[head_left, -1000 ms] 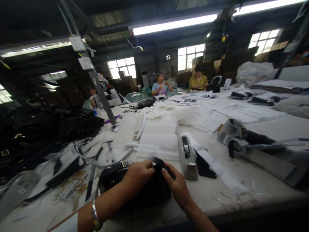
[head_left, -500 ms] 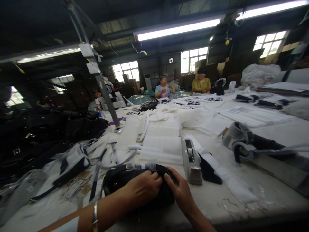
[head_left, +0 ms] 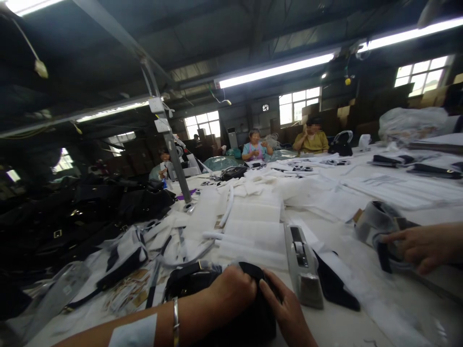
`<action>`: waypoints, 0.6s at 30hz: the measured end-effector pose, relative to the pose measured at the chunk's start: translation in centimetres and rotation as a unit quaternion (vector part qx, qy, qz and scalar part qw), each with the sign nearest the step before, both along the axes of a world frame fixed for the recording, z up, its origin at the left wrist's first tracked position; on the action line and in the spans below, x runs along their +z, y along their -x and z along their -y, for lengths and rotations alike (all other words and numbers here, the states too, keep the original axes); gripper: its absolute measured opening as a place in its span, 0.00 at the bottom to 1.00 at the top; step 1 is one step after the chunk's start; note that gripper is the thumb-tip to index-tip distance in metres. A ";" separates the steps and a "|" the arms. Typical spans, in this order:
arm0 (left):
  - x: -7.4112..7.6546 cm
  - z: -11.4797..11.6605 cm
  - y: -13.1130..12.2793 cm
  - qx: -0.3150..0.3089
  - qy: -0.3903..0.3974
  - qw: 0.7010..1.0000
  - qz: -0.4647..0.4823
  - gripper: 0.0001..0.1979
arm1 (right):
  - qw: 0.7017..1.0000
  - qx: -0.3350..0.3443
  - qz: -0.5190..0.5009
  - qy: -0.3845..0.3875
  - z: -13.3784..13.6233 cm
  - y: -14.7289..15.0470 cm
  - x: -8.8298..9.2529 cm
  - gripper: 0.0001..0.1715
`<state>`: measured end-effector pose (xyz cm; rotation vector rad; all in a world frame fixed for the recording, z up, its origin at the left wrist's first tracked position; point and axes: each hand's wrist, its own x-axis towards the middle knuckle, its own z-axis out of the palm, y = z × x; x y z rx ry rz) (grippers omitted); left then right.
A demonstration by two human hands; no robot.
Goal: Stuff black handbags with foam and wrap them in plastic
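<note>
**Black bag (head_left: 253, 324) in hand, company at right**

At the near edge of the table (head_left: 336, 324), curls the left hand (head_left: 236, 290) tight by the strap (head_left: 253, 270); cannot tell the exact pinch. With the right hand (head_left: 285, 302), grips the bag's end between thumb and fingers. Beyond the tape dispenser (head_left: 306, 272), newly in: a co-worker's hand (head_left: 425, 246) at a wrapped bundle (head_left: 378, 219); probably no hindrance.

No lettering, brand or number can be read anywhere in the frame. At lower left, a small whitish label-like patch (head_left: 67, 289) on clear plastic (head_left: 50, 311) is too blurred to decipher.
</note>
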<state>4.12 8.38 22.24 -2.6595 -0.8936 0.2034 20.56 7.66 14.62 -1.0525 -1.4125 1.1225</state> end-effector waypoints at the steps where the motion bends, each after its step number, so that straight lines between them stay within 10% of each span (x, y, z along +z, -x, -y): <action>1: 0.2 0.2 0.1 -0.003 -0.001 1.000 -0.009 0.04 | 1.000 -0.002 -0.002 -0.003 0.0 0.1 -0.1 0.32; 18: 2.6 -0.9 1.4 -0.068 0.063 0.995 -0.041 0.07 | 0.999 0.031 -0.005 -0.025 0.4 -0.4 1.6 0.27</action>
